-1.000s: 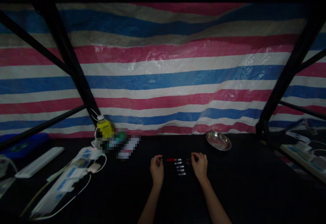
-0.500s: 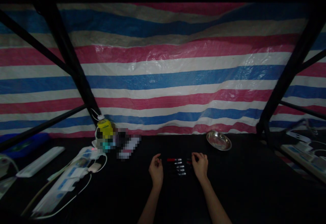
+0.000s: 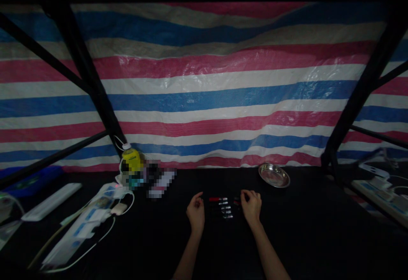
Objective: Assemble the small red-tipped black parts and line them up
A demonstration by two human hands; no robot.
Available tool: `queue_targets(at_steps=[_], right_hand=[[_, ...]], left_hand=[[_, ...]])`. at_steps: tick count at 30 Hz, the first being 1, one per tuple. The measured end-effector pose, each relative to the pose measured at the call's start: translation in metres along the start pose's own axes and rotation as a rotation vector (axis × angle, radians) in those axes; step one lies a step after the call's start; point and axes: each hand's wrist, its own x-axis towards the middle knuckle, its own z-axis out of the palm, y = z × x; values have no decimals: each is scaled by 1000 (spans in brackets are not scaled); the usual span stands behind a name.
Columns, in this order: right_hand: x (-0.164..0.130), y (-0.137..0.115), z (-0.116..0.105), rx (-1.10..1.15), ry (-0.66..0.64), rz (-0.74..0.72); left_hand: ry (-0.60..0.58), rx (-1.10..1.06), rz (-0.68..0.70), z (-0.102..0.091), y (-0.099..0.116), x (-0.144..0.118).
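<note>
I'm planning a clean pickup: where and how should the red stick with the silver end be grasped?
Probably best pinched across the red body of the red stick, from above, on the left hand's side. It lies flat, its red end towards that hand, while its silver end sits close to the other silver-ended pieces.

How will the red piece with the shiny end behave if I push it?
The red piece is likely stiff, given its straight outline. It may roll, being slim and lying flat. Its glossy silvery end could feel slippery.
</note>
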Motion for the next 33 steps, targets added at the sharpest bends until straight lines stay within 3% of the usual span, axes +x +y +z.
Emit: queue_targets(at_steps=[12, 22, 33], right_hand=[[0, 0, -1, -11, 9, -6], [0, 0, -1, -18, 11, 0], [0, -2, -2, -20, 9, 15]], left_hand=[[1, 91, 4, -1, 7, -1], [-64, 118, 19, -1, 7, -2], [24, 149, 63, -4, 10, -1]])
